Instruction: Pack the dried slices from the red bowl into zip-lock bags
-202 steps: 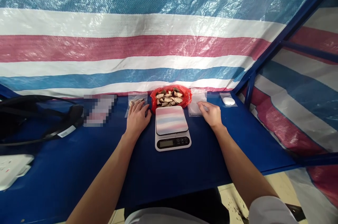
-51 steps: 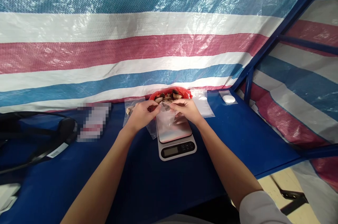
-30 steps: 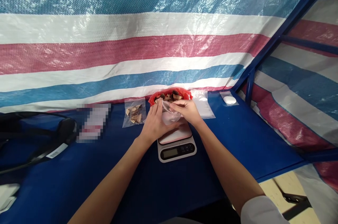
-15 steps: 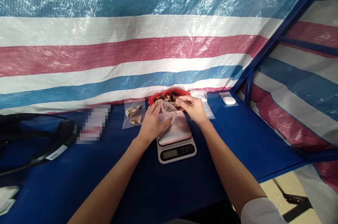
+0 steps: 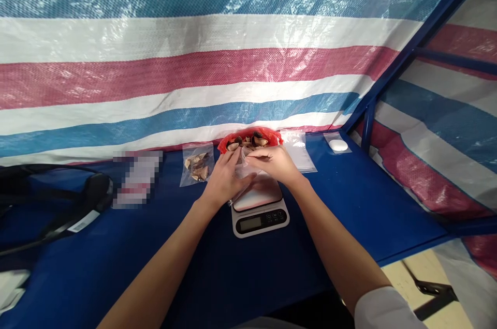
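Note:
My left hand [image 5: 227, 178] is closed on a clear plastic bag [image 5: 245, 170], holding its mouth open above a white kitchen scale [image 5: 261, 220]. Fingers pinched, my right hand [image 5: 276, 163] reaches over that mouth; whatever sits between its fingertips is hidden. Just behind both hands lies a red plastic bag [image 5: 276, 136], spread wide and filled with brown and pale dried pieces [image 5: 259, 139]. The scale's platform is partly covered by the bag and hands, and its display looks blank.
Left of my hands lies a zip bag [image 5: 197, 166] of dried pieces. Flat clear bags [image 5: 302, 155] and a bagged white round object [image 5: 338, 145] lie right. A black strapped device [image 5: 93, 194] rests at left. Striped sheeting [image 5: 194, 75] walls the blue table [image 5: 373, 199].
My right hand has moved left from the red bag's front edge to the mouth of the clear bag. My left hand keeps its hold. The view has shifted slightly.

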`<move>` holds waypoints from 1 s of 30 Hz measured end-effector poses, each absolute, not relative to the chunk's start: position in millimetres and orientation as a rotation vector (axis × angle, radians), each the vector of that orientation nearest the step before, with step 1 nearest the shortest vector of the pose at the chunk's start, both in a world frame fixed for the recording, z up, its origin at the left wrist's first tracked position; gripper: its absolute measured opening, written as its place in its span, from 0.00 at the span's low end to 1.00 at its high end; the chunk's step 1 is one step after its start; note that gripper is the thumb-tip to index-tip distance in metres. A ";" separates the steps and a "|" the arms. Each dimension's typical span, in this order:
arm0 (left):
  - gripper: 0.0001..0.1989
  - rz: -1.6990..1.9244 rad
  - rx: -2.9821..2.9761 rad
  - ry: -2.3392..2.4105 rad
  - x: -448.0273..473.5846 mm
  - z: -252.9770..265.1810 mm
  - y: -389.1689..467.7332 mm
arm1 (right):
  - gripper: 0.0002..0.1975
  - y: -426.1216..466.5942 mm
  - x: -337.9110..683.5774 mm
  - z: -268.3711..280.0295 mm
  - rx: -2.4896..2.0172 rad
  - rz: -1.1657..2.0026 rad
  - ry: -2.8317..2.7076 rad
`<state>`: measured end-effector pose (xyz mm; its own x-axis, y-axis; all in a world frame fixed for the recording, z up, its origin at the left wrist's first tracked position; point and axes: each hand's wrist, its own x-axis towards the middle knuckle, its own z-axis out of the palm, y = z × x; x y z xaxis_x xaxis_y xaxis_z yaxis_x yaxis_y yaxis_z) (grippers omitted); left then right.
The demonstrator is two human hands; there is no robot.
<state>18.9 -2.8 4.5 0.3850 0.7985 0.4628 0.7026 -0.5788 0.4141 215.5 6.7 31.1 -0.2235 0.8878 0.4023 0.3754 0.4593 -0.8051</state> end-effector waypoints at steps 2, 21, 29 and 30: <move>0.42 0.927 2.487 1.346 17.1 4.9 -2.1 | 0.09 9.5 218.0 30.4 -1.035 0.825 -1.707; 0.33 1.182 2.441 1.493 24.0 16.9 -7.4 | 0.12 7.8 207.9 40.4 -1.090 0.894 -1.564; 0.36 1.162 2.515 1.406 18.1 13.7 -4.6 | 0.14 15.3 200.2 53.3 -1.435 0.586 -2.015; 0.36 1.156 2.516 1.401 17.4 13.8 -4.5 | 0.13 16.3 199.2 54.5 -1.453 0.568 -2.043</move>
